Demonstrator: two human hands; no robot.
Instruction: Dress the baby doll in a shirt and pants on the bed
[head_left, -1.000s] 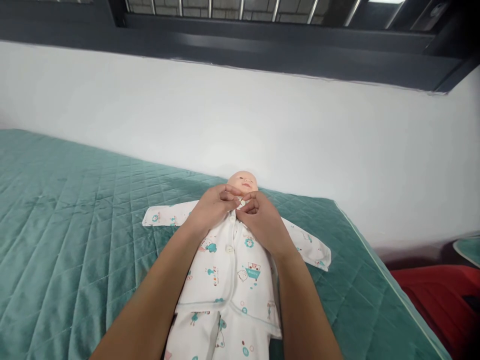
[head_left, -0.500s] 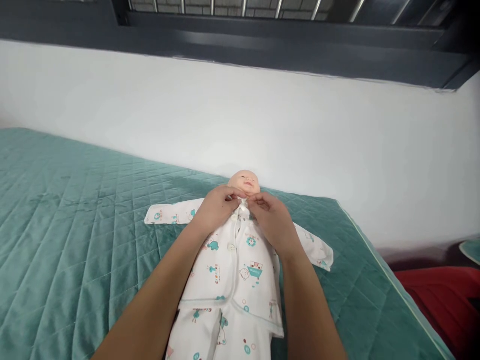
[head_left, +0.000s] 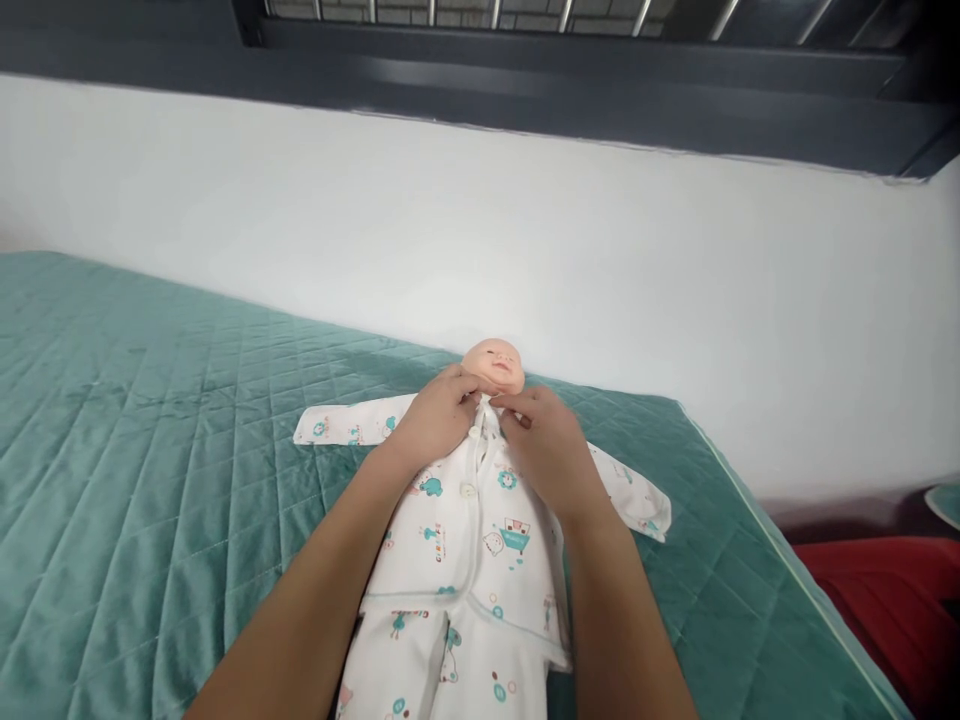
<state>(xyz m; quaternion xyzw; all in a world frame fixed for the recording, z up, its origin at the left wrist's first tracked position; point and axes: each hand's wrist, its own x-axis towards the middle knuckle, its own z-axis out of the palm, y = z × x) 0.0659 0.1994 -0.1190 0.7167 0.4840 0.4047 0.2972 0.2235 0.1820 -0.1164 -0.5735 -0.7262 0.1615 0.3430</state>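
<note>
A baby doll (head_left: 495, 362) lies on its back with its head toward the wall. It wears a white printed jacket (head_left: 450, 520), sleeves spread to both sides, and matching trousers (head_left: 480, 680). At the neck, my left hand (head_left: 441, 412) pinches the jacket's collar edge from the left. Opposite it, my right hand (head_left: 546, 432) has its thumb and fingers closed at the right side of the collar. Below my hands the front edges meet, with a pale button (head_left: 468, 490) at mid-chest. The fingertips partly hide the collar.
A green quilted bed cover (head_left: 165, 480) lies under the doll. Behind it rises a white wall (head_left: 480, 230), topped by a dark window frame (head_left: 525, 95) with metal bars. Beyond the bed's right edge stands a red plastic object (head_left: 885, 590).
My right fingers have shifted slightly at the collar, and more of the collar's front opening shows between my hands. The whole view has drifted slightly; the doll lies as before.
</note>
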